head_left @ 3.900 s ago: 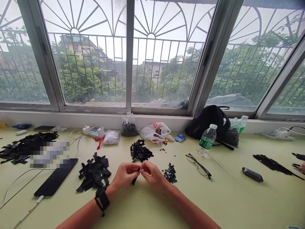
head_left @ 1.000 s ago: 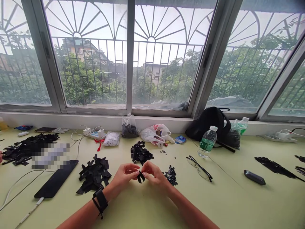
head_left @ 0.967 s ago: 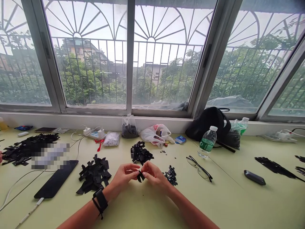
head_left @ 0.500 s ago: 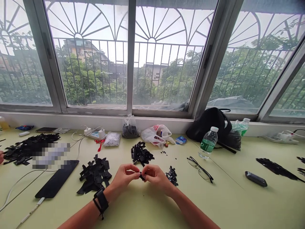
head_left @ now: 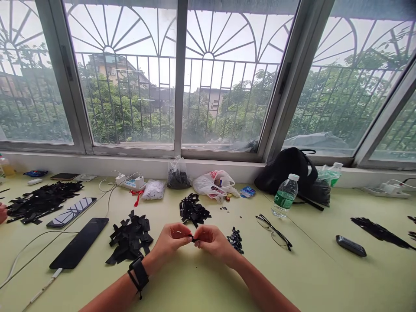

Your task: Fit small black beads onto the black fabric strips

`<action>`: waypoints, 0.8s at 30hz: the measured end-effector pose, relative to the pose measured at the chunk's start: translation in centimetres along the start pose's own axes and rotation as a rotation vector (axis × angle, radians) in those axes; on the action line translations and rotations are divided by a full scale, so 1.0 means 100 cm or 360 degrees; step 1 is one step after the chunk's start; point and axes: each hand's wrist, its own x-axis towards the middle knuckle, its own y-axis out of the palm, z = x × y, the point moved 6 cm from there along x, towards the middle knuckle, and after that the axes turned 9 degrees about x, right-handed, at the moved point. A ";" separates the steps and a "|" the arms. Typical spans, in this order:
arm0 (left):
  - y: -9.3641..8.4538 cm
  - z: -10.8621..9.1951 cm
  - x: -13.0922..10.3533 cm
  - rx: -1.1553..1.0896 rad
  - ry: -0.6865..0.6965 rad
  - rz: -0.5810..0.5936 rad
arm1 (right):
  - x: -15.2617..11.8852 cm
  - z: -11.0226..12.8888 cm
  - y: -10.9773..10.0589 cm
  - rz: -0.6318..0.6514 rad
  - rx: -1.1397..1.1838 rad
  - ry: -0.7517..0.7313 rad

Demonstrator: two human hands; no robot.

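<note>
Close together above the table, my left hand [head_left: 175,239] and my right hand [head_left: 211,242] pinch a small black fabric strip [head_left: 194,239] between fingers and thumbs. Most of that strip is covered by the fingertips. Just beyond my hands lies a pile of black pieces [head_left: 195,209], some with small light spots. Beside my right hand is a heap of small round black button-like parts [head_left: 235,240]. A pile of flat black fabric strips [head_left: 130,237] lies left of my left hand, whose wrist wears a black band.
At left lie a black phone [head_left: 79,243] on a white cable, another phone [head_left: 71,212] and a larger black strip pile [head_left: 45,200]. Eyeglasses [head_left: 274,232], a water bottle [head_left: 285,197] and a dark oval case [head_left: 351,245] stand or lie at right. Another person's hand [head_left: 2,212] shows at the left edge.
Both hands stay almost in place, still pinching the black strip. The strip between the fingertips shows less and looks turned or folded. The view has shifted very slightly.
</note>
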 end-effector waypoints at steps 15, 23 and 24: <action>-0.005 0.001 0.003 0.0038 0.0046 -0.0080 | -0.005 0.019 -0.001 -0.0033 -0.0053 0.0026; -0.017 0.000 0.005 0.0240 0.0038 -0.0292 | -0.005 0.021 -0.020 -0.0324 0.0048 0.0024; -0.016 -0.001 0.005 0.0265 0.0028 -0.0293 | -0.005 0.020 -0.023 -0.0337 0.0068 0.0038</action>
